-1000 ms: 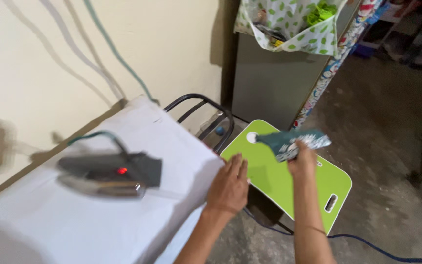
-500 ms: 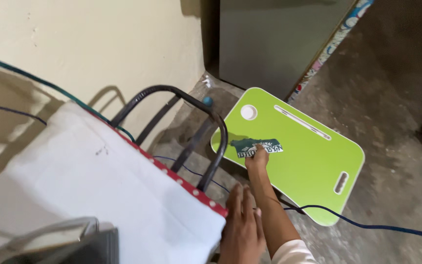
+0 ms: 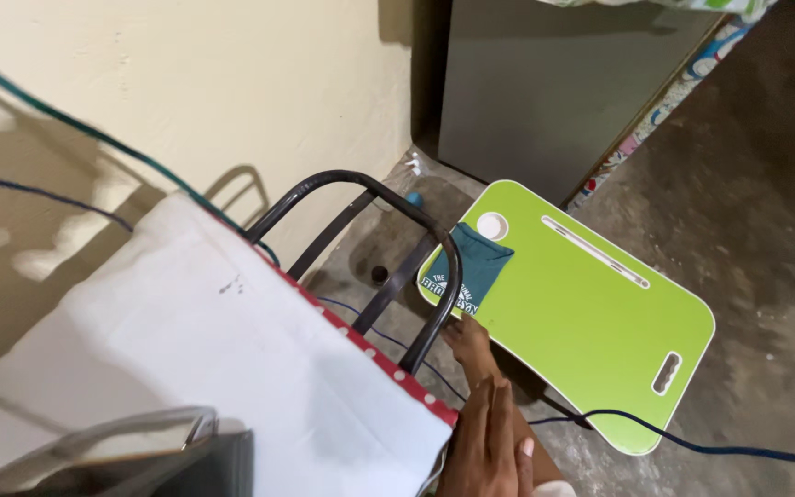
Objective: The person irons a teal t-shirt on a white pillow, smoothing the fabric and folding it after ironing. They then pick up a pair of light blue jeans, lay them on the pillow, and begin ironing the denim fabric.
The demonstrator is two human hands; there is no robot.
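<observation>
cloth: your folded teal cloth (image 3: 474, 270) with white print lies flat
place: on the lime-green tray (image 3: 591, 322), at its corner beside the round hole

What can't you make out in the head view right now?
- Right hand: fingertips hidden behind the black metal bar, so contact with the teal cloth is unclear.
- Left hand: wrist cut by the bottom edge.
- Grey object: blurred, cut at the bottom.
- Green tray: near corner behind the bar.
</observation>
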